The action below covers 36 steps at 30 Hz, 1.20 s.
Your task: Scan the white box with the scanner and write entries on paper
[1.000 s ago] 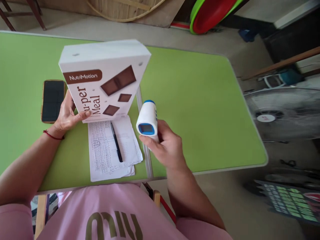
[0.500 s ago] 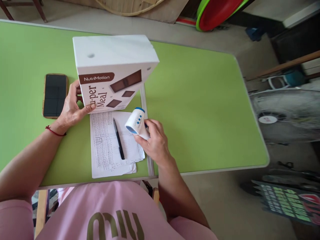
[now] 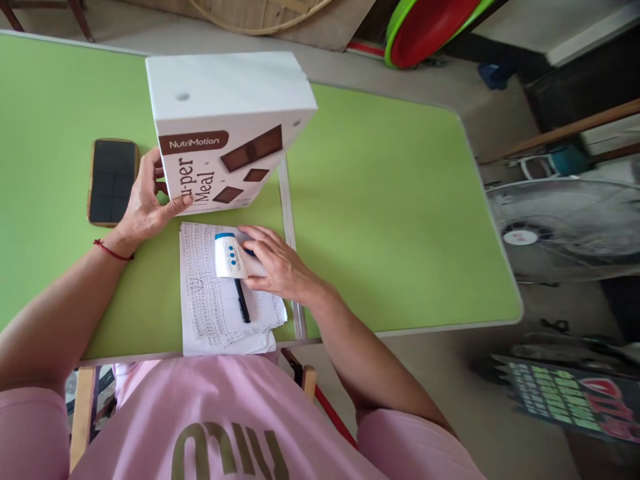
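My left hand (image 3: 150,200) grips the lower left edge of a white NutriMotion box (image 3: 235,87), its thumb on the printed front and its other fingers partly hidden behind. The box is tilted on the green table. In my right hand (image 3: 277,263) is a white and blue infrared thermometer (image 3: 230,257), held by its handle over the papers. Beneath it lies a black pen (image 3: 243,303), its upper part covered by the thermometer. The handwritten sheets (image 3: 205,313) lie in a stack near the table's front edge.
A phone (image 3: 113,180) in a brown case lies left of the box. A metal seam (image 3: 287,213) crosses the green table (image 3: 390,220). Beyond the right edge stands a fan (image 3: 530,233), with a dark printed board (image 3: 560,393) below it.
My right hand has moved left with the thermometer, bringing it over the pen and turning it. My left hand keeps its hold on the box.
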Motion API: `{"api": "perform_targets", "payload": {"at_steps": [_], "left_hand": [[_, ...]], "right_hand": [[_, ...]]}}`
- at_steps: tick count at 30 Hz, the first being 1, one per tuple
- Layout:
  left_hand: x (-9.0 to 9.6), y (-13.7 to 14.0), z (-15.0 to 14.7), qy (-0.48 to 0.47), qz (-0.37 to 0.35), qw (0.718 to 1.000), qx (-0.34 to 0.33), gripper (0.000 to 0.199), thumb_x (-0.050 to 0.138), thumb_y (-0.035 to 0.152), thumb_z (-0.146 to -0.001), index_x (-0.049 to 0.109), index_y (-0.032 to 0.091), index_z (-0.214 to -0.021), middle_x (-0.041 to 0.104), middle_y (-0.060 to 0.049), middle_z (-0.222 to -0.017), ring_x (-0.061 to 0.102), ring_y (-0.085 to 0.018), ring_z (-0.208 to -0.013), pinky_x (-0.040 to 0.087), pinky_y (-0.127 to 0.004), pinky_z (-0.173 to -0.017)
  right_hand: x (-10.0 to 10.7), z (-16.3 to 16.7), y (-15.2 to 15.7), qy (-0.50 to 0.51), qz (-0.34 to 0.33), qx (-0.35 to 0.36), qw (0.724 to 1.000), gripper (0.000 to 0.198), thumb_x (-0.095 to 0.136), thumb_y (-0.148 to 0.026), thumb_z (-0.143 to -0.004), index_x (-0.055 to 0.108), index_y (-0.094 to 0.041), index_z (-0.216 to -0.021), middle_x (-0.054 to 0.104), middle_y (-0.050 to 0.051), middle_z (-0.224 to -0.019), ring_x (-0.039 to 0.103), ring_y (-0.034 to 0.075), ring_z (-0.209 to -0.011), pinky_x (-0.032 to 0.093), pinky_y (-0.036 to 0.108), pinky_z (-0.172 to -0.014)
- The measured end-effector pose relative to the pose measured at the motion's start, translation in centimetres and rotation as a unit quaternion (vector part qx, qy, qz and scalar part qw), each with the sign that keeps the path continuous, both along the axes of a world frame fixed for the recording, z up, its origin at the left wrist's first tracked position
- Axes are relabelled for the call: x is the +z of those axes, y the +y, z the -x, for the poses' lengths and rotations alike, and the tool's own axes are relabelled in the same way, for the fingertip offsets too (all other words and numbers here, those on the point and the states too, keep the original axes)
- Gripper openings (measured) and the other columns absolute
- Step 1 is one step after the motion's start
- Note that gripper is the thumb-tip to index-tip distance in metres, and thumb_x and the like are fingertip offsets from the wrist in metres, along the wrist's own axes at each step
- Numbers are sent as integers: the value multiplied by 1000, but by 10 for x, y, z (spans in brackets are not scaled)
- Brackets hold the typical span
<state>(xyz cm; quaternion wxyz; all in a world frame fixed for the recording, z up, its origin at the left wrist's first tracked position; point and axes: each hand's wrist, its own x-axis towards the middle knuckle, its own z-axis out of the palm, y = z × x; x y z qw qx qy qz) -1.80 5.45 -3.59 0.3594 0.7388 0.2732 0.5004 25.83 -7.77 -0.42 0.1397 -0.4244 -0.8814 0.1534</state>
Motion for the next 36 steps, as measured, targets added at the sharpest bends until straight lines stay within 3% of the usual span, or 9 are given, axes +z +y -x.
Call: {"api": "perform_targets", "payload": {"at_steps": [6, 12, 16, 20, 23, 26, 30, 33, 36], "left_hand": [[9, 10, 6, 63, 1, 997, -48, 76, 76, 51, -82, 42, 20, -143, 56, -16, -130, 59, -31, -115, 54, -45, -92], [9, 30, 11, 114, -8, 991, -66, 74, 72, 55, -83, 44, 18, -140, 52, -17, -134, 53, -32, -123, 49, -50, -102], [8, 18, 15, 163, -4, 986, 22, 70, 77, 52, -78, 48, 17, -131, 51, -18, -129, 52, -34, -118, 54, -47, -89], [30, -42, 17, 254, -52, 955, 141, 62, 72, 47, -83, 42, 16, -126, 48, -16, -115, 52, -30, -103, 54, -50, -83], [57, -97, 15, 353, -94, 928, 77, 53, 55, 51, -94, 40, 10, -124, 50, -20, -111, 54, -32, -95, 55, -50, -73], [74, -131, 20, 445, -100, 889, 37, 34, 43, 26, -98, 41, 7, -126, 57, -20, -109, 59, -33, -90, 54, -53, -73], [73, -141, 36, 487, -147, 860, -38, 54, 42, -3, -78, 44, 9, -130, 47, -25, -137, 51, -41, -122, 48, -62, -95], [66, -139, 42, 474, -146, 863, -92, 60, 45, -1, -82, 42, 16, -140, 35, -24, -150, 38, -41, -137, 38, -66, -106], [64, -135, 40, 452, -145, 869, -140, 56, 48, 7, -90, 42, 22, -144, 33, -19, -154, 33, -38, -143, 35, -63, -110]], "right_hand": [[1, 8, 10, 30, 6, -3, 1000, 43, 68, -34, -81, 50, -16, -115, 52, 19, -141, 46, 34, -132, 46, 54, -109], [12, 7, 18, 55, -13, -48, 997, 44, 65, -38, -83, 50, -17, -119, 54, 17, -137, 48, 31, -131, 45, 53, -109], [15, -8, 8, 42, -41, -191, 980, 48, 65, -41, -80, 53, -18, -120, 58, 15, -118, 57, 31, -112, 54, 52, -95], [12, -22, 2, 18, -56, -308, 950, 44, 67, -38, -75, 57, -18, -112, 59, 13, -108, 60, 28, -98, 57, 47, -81], [12, -29, 1, -2, -50, -348, 936, 45, 68, -39, -71, 62, -16, -110, 61, 14, -109, 60, 27, -95, 55, 46, -79], [12, -33, 2, -30, -18, -389, 920, 48, 70, -38, -70, 64, -13, -110, 62, 15, -110, 60, 28, -94, 54, 46, -77], [8, -36, 4, -57, 25, -411, 909, 37, 70, -35, -70, 65, -15, -102, 62, 15, -107, 61, 29, -92, 53, 44, -75], [6, -32, 5, -52, 30, -415, 908, 35, 70, -37, -73, 65, -15, -99, 62, 14, -102, 61, 28, -87, 52, 44, -76], [9, -28, 5, -66, 41, -413, 908, 36, 72, -40, -74, 65, -14, -99, 61, 13, -99, 61, 27, -85, 52, 43, -75]]}}
